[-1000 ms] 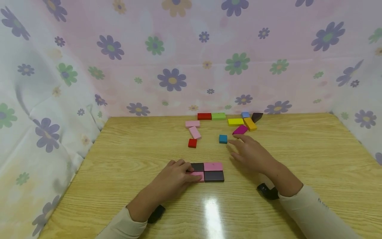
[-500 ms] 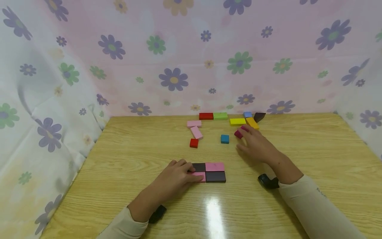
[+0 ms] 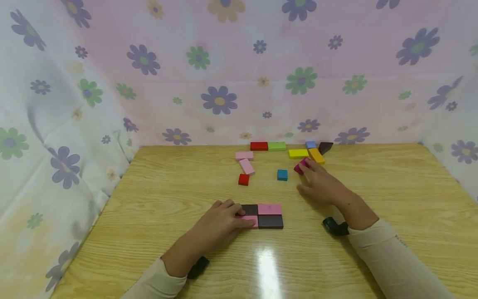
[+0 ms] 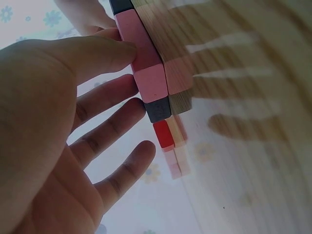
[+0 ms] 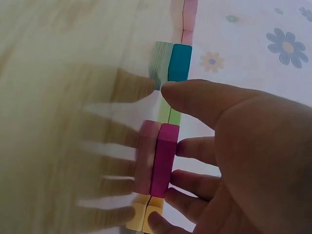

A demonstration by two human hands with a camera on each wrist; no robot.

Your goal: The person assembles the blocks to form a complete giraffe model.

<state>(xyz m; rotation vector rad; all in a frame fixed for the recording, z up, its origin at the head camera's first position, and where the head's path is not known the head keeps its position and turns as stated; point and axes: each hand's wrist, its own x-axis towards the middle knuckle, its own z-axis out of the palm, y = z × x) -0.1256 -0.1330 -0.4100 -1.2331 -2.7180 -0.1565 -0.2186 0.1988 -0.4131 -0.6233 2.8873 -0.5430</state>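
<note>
My left hand (image 3: 218, 224) rests on the left end of a two-by-two patch of flat blocks. Its thumb presses the near pink block (image 4: 151, 83), and its fingertips touch the black block (image 4: 158, 109) behind. A second pink block (image 3: 269, 209) and a second black block (image 3: 270, 221) lie flush to the right. Farther back, my right hand (image 3: 323, 182) has its fingertips on a magenta block (image 5: 165, 161). The right thumb stands apart from that block, near the blue block (image 5: 180, 62) in the right wrist view.
Beyond the patch lie a small red block (image 3: 244, 180) and two light pink blocks (image 3: 247, 166). A red bar (image 3: 259, 146) and green bar (image 3: 276, 146) touch at the rear. Yellow (image 3: 298, 154), orange (image 3: 316, 156) and dark (image 3: 325, 147) blocks sit near the flowered cloth (image 3: 239, 62).
My right hand has moved away and slightly right, from beside the blue block onto the magenta block. My left hand stays on the patch. The head view has shifted slightly.
</note>
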